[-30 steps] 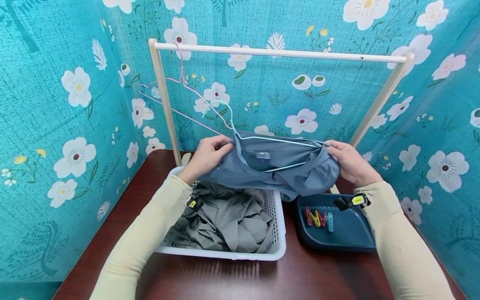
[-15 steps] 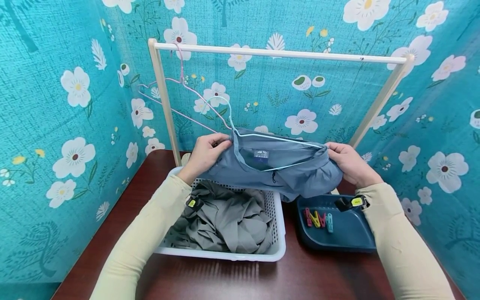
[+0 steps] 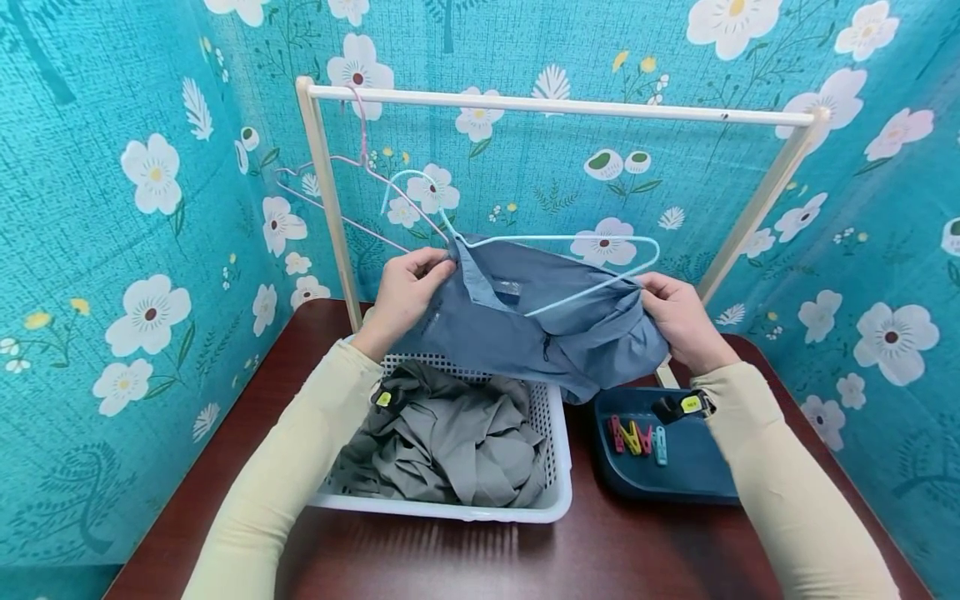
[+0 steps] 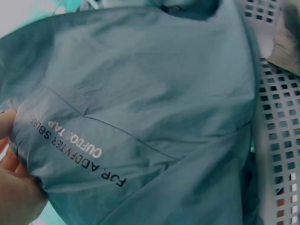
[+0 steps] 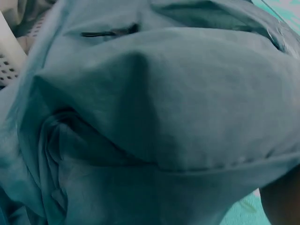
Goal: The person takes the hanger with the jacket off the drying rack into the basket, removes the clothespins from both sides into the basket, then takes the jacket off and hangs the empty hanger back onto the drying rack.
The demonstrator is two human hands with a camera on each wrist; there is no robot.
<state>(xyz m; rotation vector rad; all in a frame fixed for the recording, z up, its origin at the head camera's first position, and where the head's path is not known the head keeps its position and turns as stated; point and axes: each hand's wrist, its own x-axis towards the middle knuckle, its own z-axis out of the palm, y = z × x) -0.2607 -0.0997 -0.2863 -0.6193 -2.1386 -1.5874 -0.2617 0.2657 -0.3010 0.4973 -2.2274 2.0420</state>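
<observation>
A blue-grey jacket (image 3: 510,350) with a small black zip pull spans the space between both hands, above the basket. My left hand (image 3: 405,292) pinches its left shoulder, just below the neck of a light blue hanger (image 3: 555,238). Fabric near the right shoulder is gripped by my right hand (image 3: 678,321). The hanger's right arm sticks up out of the collar opening, while its left part is hidden inside the jacket. White and black lettering shows on the jacket (image 4: 140,84) in the left wrist view. Bunched fabric of the jacket (image 5: 187,103) fills the right wrist view.
A wooden rack with a white rail (image 3: 555,104) stands behind, a pink hanger (image 3: 364,142) hooked at its left end. Grey clothing (image 3: 465,450) lies in a white basket (image 3: 450,510). To the right, a dark blue tray (image 3: 667,492) holds several clothespins (image 3: 633,437).
The hanger's right arm has come up out of the collar, and its hook has swung up and left. Both hands have shifted slightly left and up, keeping hold of the jacket.
</observation>
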